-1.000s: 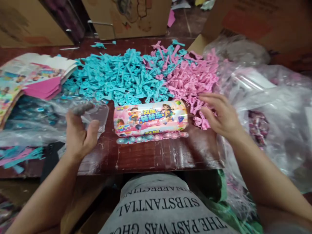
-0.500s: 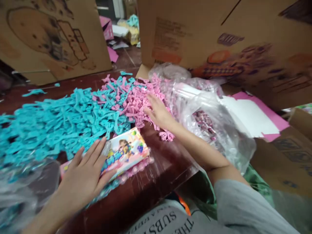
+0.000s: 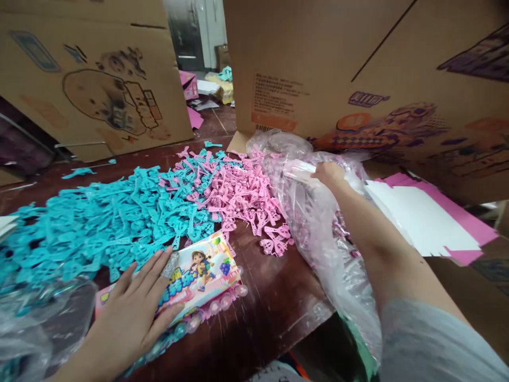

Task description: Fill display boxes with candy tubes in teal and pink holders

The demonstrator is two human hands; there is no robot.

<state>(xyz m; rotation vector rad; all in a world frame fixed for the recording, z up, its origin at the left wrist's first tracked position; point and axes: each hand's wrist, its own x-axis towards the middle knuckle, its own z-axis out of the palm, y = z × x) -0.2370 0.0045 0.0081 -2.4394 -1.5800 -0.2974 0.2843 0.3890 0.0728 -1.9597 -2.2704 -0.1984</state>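
Currently, your left hand (image 3: 129, 305) lies palm down across the printed package (image 3: 204, 273), fingers extended and side by side, thumb angled along the near face. Grip on that side: released; you rest on the package rather than clasp it. The package sits on the dark red table (image 3: 274, 302), its long axis slanting up to the right, its left part mostly covered by your hand. A row of round beads (image 3: 214, 306) runs along its near edge, pink toward the right end, turquoise toward the left.

Your right hand (image 3: 331, 172) is at the upper part of the clear plastic bag (image 3: 306, 223), forearm crossing over it. Your fingertips are hidden, so I cannot tell whether you grasp anything there. Purplish-pink contents show through the film.

Just beyond the package lies a heap of turquoise pieces (image 3: 107, 223); pink pieces (image 3: 242, 193) adjoin it on the right, the colours mixing where they meet. White and pink sheets (image 3: 425, 217) lie to the right of your right forearm. Two large cardboard boxes stand behind.
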